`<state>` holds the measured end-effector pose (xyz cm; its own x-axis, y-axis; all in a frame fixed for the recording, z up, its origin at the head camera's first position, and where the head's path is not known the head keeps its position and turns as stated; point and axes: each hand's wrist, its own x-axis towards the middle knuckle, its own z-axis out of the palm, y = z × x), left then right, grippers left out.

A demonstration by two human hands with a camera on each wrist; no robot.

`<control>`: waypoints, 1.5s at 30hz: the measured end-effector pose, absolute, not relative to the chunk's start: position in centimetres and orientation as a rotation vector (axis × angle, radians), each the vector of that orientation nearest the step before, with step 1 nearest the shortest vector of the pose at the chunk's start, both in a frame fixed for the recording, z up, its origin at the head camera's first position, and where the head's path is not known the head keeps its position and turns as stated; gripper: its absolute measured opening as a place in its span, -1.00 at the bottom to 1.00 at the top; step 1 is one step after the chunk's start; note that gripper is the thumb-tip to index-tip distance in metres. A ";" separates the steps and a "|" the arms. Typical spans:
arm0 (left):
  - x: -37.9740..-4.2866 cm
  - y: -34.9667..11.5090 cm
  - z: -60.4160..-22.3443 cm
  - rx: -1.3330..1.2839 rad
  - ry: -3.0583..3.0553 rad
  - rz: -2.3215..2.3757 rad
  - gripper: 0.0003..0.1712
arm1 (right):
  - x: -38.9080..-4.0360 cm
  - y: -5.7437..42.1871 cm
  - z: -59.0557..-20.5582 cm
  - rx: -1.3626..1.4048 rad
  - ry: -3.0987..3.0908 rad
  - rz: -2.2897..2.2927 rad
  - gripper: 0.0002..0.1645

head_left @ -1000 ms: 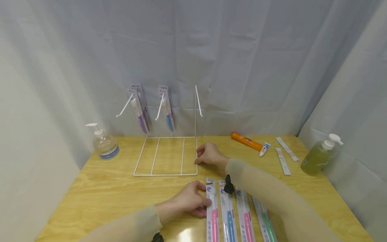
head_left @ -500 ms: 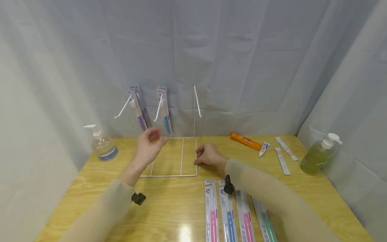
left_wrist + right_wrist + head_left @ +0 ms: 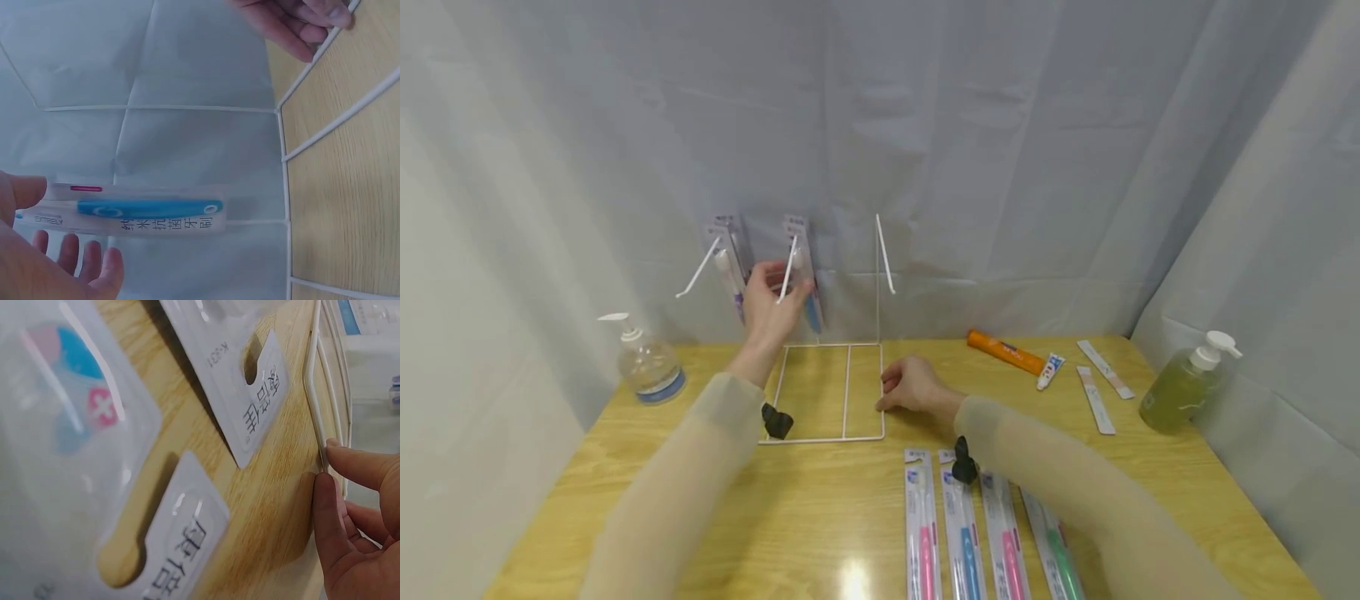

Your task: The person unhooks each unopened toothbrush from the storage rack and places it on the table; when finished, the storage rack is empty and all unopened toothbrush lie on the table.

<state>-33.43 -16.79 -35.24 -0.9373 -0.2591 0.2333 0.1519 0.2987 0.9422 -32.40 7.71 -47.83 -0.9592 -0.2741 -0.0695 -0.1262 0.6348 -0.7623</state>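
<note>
My left hand [image 3: 771, 315] is raised at the middle hook of a white wire display rack [image 3: 846, 392]. A packaged blue toothbrush [image 3: 150, 209] hangs there; thumb and fingers [image 3: 112, 269] lie on either side of it, spread apart, not visibly closed on it. Purple packaged toothbrushes [image 3: 732, 279] hang from the left hook, partly hidden by the hand. The right hook [image 3: 886, 254] bears nothing. With thumb and forefinger, my right hand [image 3: 356, 531] pinches the rack's base wire on its right side.
Several packaged toothbrushes, including a pink one [image 3: 922, 533] and a green one [image 3: 1056, 546], lie at the front. Pump bottles stand left [image 3: 651, 367] and right [image 3: 1180, 387]. An orange tube [image 3: 1006, 352], a small tube [image 3: 1050, 372] and two slim sachets [image 3: 1096, 400] lie at the right.
My left hand has left the pink toothbrush at the front, moved up and left over the rack, and reached the hanging blue toothbrush. The right hand stays on the rack's wire.
</note>
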 end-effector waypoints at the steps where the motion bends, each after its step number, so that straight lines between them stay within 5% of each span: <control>1: -33.5 -16.8 -35.3 0.099 -2.226 -1.670 -0.33 | -32.4 7.7 -47.9 -0.335 2.673 -1.228 -0.42; 10: -34.1 -16.8 -35.7 0.044 -2.210 -1.568 -0.67 | -32.5 7.4 -47.9 -0.324 2.660 -1.252 -0.40; 23: -30.3 -15.9 -36.0 -0.214 -2.358 -1.660 -0.74 | -32.8 7.3 -48.1 -0.328 2.682 -1.226 -0.39; 37: -19.0 -16.1 -43.3 -0.376 -2.660 -2.096 -0.50 | -32.7 7.3 -47.6 -0.307 2.688 -1.216 -0.38; 45: -16.3 -14.6 -46.7 -0.414 -2.871 -2.307 -0.46 | -32.5 7.2 -47.6 -0.312 2.692 -1.221 -0.37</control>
